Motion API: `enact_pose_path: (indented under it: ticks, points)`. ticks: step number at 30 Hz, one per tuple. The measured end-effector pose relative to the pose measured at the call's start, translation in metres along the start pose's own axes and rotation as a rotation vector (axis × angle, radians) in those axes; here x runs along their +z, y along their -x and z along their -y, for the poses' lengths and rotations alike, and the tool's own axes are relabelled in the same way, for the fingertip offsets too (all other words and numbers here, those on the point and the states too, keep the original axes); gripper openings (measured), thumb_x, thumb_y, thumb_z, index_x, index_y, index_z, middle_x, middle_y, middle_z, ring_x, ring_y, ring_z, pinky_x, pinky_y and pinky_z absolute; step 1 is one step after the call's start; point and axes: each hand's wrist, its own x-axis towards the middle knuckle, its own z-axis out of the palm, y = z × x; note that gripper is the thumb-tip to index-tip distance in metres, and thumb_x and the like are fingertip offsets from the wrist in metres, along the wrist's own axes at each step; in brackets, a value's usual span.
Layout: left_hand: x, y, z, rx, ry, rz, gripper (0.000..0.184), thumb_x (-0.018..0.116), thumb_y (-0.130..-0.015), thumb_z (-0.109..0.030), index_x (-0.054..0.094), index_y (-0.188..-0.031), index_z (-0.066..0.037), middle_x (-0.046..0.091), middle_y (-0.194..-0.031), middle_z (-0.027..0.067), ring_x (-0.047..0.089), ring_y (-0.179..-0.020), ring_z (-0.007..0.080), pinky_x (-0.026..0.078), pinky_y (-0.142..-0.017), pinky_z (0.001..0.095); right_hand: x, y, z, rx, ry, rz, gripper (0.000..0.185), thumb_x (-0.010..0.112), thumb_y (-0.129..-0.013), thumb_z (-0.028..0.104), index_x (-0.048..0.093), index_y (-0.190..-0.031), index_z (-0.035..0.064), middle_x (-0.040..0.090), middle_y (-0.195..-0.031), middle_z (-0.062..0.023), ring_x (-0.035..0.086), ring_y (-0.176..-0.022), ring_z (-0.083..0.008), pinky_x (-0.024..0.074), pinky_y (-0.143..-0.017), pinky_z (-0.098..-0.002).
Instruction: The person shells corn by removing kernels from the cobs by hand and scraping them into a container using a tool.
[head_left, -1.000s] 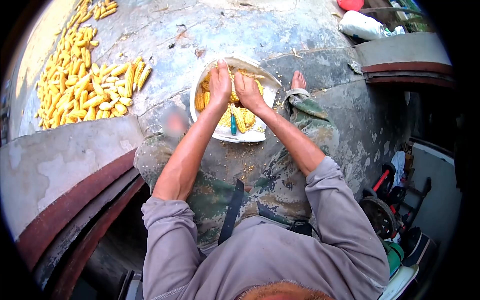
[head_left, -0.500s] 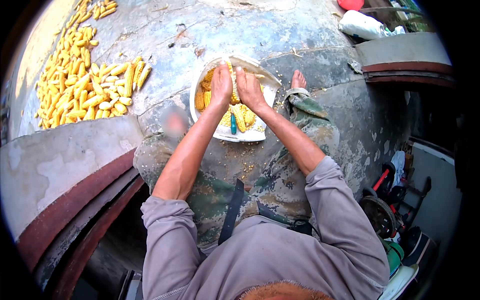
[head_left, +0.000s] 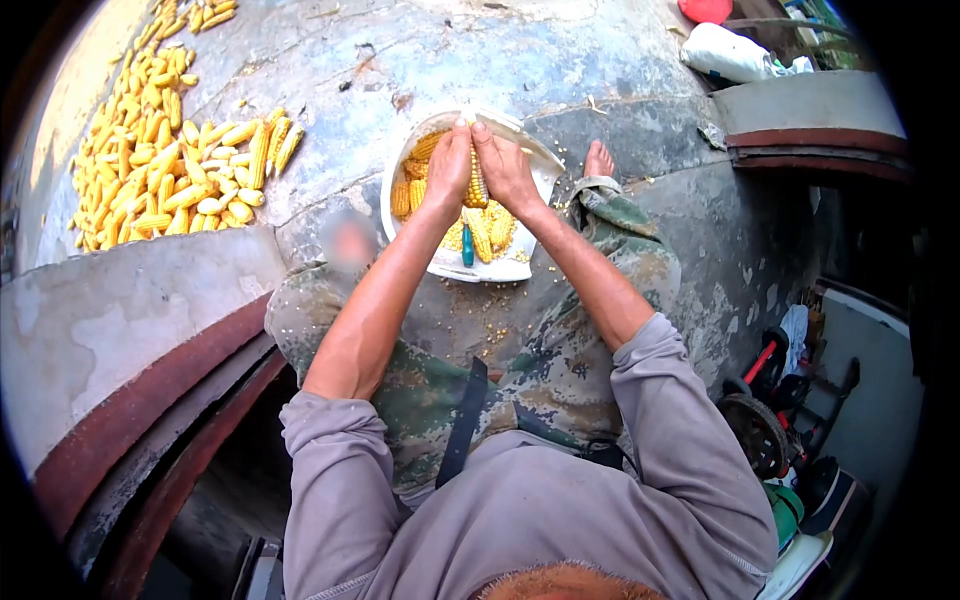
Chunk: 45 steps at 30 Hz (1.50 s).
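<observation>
While a worn concrete floor (head_left: 520,60) stretches out ahead, a person in a grey shirt (head_left: 540,500) and camouflage trousers (head_left: 640,265) sits with knees spread. A heap of corn (head_left: 150,160) lies on the floor beyond the left knee. Between the lower legs stands a white tub (head_left: 545,175) with cobs and loose kernels in it. Both arms reach forward, sleeves pushed up to about the elbows, and the bare forearms slope inward until the wrists come close together over the tub. The left hand (head_left: 449,168) and the right hand (head_left: 504,172) face each other, thumbs side by side and pointing away from the body, fingers mostly hidden. Together they grip one corn cob (head_left: 478,188), which is above the tub's contents, its near end showing below the palms. Nearer the body, a green handle (head_left: 467,247) rests among the corn in the tub, next to another cob (head_left: 482,238).
</observation>
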Motion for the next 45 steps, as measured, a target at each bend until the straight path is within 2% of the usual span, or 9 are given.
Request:
enact_pose_path:
  ticks: [6, 12, 14, 21, 24, 28, 33, 40, 45]
  points:
    - [0.002, 0.012, -0.013, -0.072, 0.109, -0.048, 0.066, 0.036, -0.106, -0.051, 0.059, -0.123, 0.009, 0.066, -0.114, 0.0214, 0.061, -0.106, 0.0266, 0.046, -0.095, 0.0379, 0.005, -0.002, -0.026, -0.051, 0.111, -0.097, 0.065, 0.037, -0.105, 0.048, 0.064, -0.08, -0.0053, 0.063, -0.068, -0.0237, 0.064, -0.067, -0.0406, 0.0461, -0.066, -0.0505]
    - [-0.002, 0.014, -0.019, -0.22, 0.066, 0.129, 0.06, 0.035, -0.107, -0.047, 0.055, -0.132, 0.004, 0.062, -0.123, 0.0165, 0.058, -0.111, 0.022, 0.046, -0.097, 0.0355, -0.007, -0.004, 0.001, 0.347, -0.167, 0.141, 0.064, 0.037, -0.106, 0.05, 0.064, -0.086, -0.0052, 0.061, -0.067, -0.0216, 0.062, -0.065, -0.0366, 0.0468, -0.063, -0.0472]
    - [-0.001, 0.017, -0.012, -0.009, -0.077, 0.078, 0.062, 0.035, -0.107, -0.048, 0.055, -0.131, 0.005, 0.062, -0.123, 0.017, 0.058, -0.114, 0.0239, 0.043, -0.101, 0.0353, 0.003, -0.003, -0.008, -0.005, 0.012, -0.027, 0.067, 0.036, -0.105, 0.049, 0.066, -0.082, -0.0063, 0.063, -0.069, -0.0269, 0.064, -0.069, -0.0453, 0.0479, -0.068, -0.0503]
    - [-0.004, 0.019, -0.002, -0.025, -0.205, 0.028, 0.065, 0.035, -0.107, -0.051, 0.057, -0.13, 0.006, 0.062, -0.126, 0.019, 0.057, -0.117, 0.0243, 0.041, -0.103, 0.0358, 0.009, -0.002, -0.035, 0.02, 0.193, -0.05, 0.053, 0.039, -0.104, 0.035, 0.064, -0.079, -0.0052, 0.064, -0.079, -0.0306, 0.065, -0.075, -0.0472, 0.0473, -0.068, -0.0545]
    - [-0.009, 0.014, 0.002, 0.015, -0.148, 0.054, 0.063, 0.037, -0.106, -0.051, 0.057, -0.128, 0.004, 0.064, -0.115, 0.0172, 0.063, -0.103, 0.0226, 0.048, -0.092, 0.0329, 0.005, 0.001, -0.03, 0.024, 0.07, -0.044, 0.047, 0.042, -0.102, 0.031, 0.062, -0.079, -0.0054, 0.063, -0.076, -0.0299, 0.064, -0.072, -0.047, 0.0484, -0.067, -0.0527]
    - [-0.011, 0.02, -0.019, -0.215, 0.112, 0.121, 0.052, 0.039, -0.106, -0.048, 0.055, -0.125, -0.002, 0.064, -0.098, 0.0103, 0.064, -0.07, 0.0173, 0.062, -0.058, 0.0339, 0.0, -0.008, -0.034, 0.136, -0.124, 0.087, 0.041, 0.045, -0.101, 0.029, 0.063, -0.087, -0.0052, 0.065, -0.071, -0.0219, 0.066, -0.068, -0.0359, 0.0507, -0.066, -0.0472]
    - [-0.028, 0.012, -0.032, -0.184, 0.019, 0.012, 0.055, 0.048, -0.103, -0.047, 0.055, -0.129, 0.002, 0.064, -0.108, 0.0145, 0.069, -0.076, 0.0206, 0.061, -0.055, 0.0314, -0.017, -0.014, -0.009, 0.121, -0.434, 0.304, 0.045, 0.047, -0.103, 0.028, 0.062, -0.117, -0.0123, 0.064, -0.111, -0.0174, 0.067, -0.094, -0.0215, 0.0648, -0.077, -0.0332]
    - [-0.035, 0.016, -0.037, -0.201, 0.119, 0.066, 0.05, 0.053, -0.102, -0.042, 0.057, -0.116, 0.006, 0.063, -0.089, 0.0103, 0.067, -0.073, 0.0178, 0.06, -0.058, 0.0295, -0.033, -0.02, -0.002, 0.133, -0.326, 0.248, 0.047, 0.049, -0.103, 0.032, 0.062, -0.118, -0.0108, 0.065, -0.113, -0.0178, 0.065, -0.103, -0.0225, 0.0593, -0.084, -0.0336]
    - [-0.028, 0.017, -0.033, -0.203, 0.384, 0.259, 0.035, 0.053, -0.103, -0.032, 0.057, -0.116, 0.0, 0.065, -0.091, 0.0083, 0.067, -0.073, 0.0148, 0.06, -0.063, 0.0268, -0.029, -0.016, -0.004, 0.379, -0.705, 0.33, 0.05, 0.048, -0.105, 0.039, 0.057, -0.124, -0.0061, 0.064, -0.116, -0.0173, 0.064, -0.107, -0.0233, 0.0543, -0.09, -0.0347]
